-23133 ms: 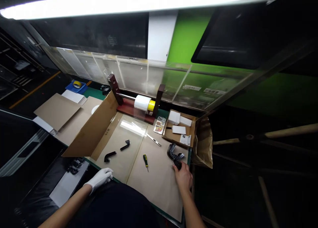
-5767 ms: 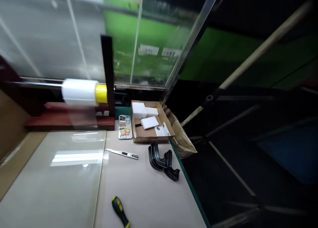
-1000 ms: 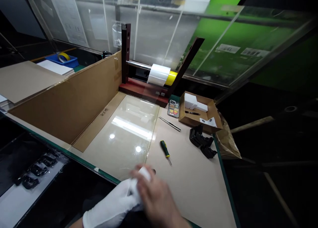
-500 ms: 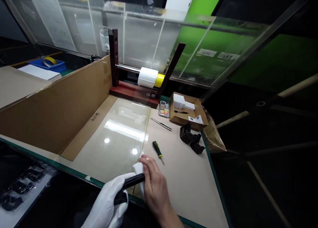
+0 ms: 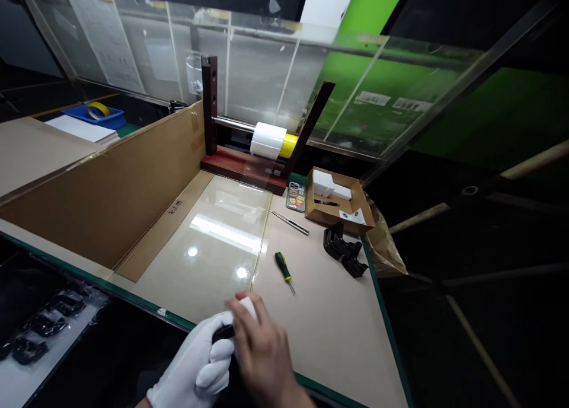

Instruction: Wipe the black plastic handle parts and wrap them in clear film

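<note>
My left hand (image 5: 200, 366), in a white glove, is closed around a black bracket-like part (image 5: 222, 332) at the near edge of the table. My bare right hand (image 5: 262, 351) lies over that part with a white cloth or pad (image 5: 247, 306) pinched under its fingers; the hand is blurred. Both hands meet above the front edge of a clear plastic sheet (image 5: 213, 242). A green-handled screwdriver (image 5: 283, 268) lies just beyond my right hand.
A pile of black brackets (image 5: 344, 251) sits at the right edge, beside a small cardboard tray (image 5: 340, 203) with white pieces. A film roll (image 5: 269, 141) hangs on a red stand. A cardboard wall (image 5: 111, 182) stands at left. More black parts (image 5: 40, 331) lie below left.
My right hand has slid left over the black part, covering most of it, with the white cloth under its fingers. The left hand keeps its grip.
</note>
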Demonstrator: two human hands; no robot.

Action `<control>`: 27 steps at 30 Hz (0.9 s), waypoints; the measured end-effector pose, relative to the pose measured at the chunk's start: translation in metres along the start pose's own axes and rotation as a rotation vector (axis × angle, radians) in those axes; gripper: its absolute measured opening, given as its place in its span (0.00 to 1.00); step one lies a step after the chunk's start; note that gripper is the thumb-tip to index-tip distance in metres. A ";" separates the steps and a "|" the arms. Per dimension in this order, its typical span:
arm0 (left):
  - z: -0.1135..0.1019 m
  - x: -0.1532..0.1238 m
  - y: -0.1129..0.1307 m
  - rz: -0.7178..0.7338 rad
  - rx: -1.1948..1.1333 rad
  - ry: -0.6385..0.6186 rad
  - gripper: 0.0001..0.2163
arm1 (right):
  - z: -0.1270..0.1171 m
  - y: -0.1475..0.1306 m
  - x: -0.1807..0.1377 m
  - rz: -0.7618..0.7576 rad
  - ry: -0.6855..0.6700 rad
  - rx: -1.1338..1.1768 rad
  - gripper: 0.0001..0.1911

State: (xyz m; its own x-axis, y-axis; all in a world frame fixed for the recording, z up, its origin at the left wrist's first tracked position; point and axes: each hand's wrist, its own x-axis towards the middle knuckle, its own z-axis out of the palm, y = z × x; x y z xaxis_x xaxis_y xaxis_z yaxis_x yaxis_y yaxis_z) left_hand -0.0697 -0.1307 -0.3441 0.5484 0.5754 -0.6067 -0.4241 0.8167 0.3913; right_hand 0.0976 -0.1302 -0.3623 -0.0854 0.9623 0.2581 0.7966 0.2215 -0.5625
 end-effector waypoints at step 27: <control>0.012 0.000 0.009 0.000 -0.047 0.032 0.05 | 0.005 -0.013 0.006 0.079 -0.039 0.157 0.20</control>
State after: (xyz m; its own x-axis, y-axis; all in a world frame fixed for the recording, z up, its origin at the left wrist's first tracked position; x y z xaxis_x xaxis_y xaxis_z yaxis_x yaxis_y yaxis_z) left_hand -0.0648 -0.1225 -0.3319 0.5252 0.5728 -0.6293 -0.4574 0.8136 0.3588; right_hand 0.0839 -0.1267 -0.3575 -0.0519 0.9825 0.1789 0.6990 0.1637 -0.6962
